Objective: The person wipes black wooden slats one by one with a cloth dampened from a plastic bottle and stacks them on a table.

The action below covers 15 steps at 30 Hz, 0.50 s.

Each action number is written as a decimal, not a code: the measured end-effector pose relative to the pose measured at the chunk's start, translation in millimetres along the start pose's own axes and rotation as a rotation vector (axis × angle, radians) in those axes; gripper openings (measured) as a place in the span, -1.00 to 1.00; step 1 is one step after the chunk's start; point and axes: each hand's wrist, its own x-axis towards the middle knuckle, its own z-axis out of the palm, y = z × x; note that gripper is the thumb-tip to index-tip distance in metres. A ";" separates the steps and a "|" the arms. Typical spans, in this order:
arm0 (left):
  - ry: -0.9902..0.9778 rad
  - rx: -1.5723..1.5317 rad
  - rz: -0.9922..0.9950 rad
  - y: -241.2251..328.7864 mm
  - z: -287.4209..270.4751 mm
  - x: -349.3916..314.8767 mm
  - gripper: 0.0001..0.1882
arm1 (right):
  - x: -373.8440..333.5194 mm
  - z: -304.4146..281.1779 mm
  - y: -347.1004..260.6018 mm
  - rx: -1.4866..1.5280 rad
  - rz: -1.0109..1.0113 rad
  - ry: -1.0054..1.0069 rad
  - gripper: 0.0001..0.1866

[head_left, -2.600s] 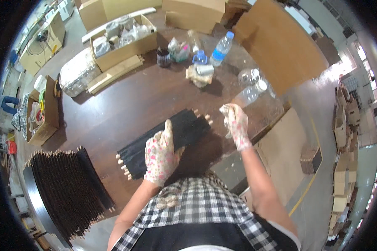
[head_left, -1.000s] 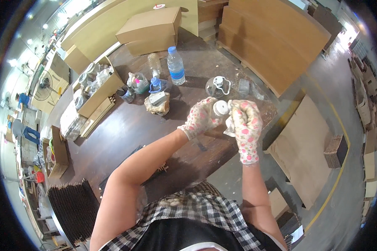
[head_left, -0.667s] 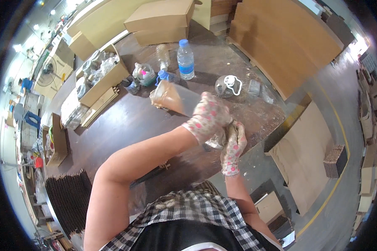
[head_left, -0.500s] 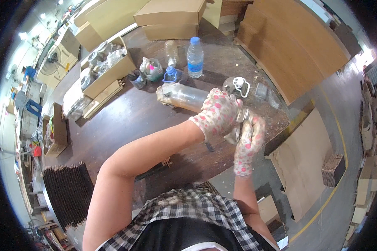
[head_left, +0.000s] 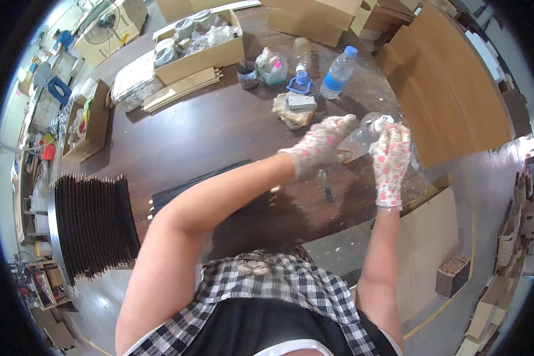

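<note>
Left: black slats lie left of centre on the table, partly behind your left forearm; neither of your hands touches them. Mid-frame: half a second ago your left hand had the clear bottle tilted, its far end across the crumpled paper lump. Now the lump and its grey block show uncovered, and the bottle is right of centre, between your hands. Reading: the bottle looks to be away from the lump and back toward the table's right side.

Fingers, left: fairly straight and parted from the thumb, beside the bottle; blurred, so whether you grip it is unclear. Right hand: fingers bunched, tips near a white cap; contact and anything held are hidden.
</note>
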 end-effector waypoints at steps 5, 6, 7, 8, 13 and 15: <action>0.122 0.398 -0.091 20.9 -92.0 -152.8 -0.22 | -6.7 -37.9 -58.5 0.314 0.200 0.051 -0.78; 0.146 0.449 -0.097 19.4 -99.9 -188.5 -0.18 | -16.7 -46.5 -73.0 0.318 0.091 0.036 -0.79; 0.151 0.504 -0.138 15.5 -102.5 -222.3 -0.13 | -31.0 -48.0 -98.3 0.525 0.130 -0.033 -0.78; 0.182 0.526 -0.151 3.5 -96.9 -252.1 -0.10 | -57.5 -31.6 -111.6 0.901 0.309 -0.052 -0.76; 0.133 0.641 -0.323 -10.3 -84.7 -301.8 -0.20 | -121.5 -0.4 -218.3 0.268 -0.225 -0.258 -0.65; 0.157 0.597 -0.335 -12.1 -84.2 -306.4 -0.22 | -125.8 5.2 -218.9 0.200 -0.217 -0.252 -0.64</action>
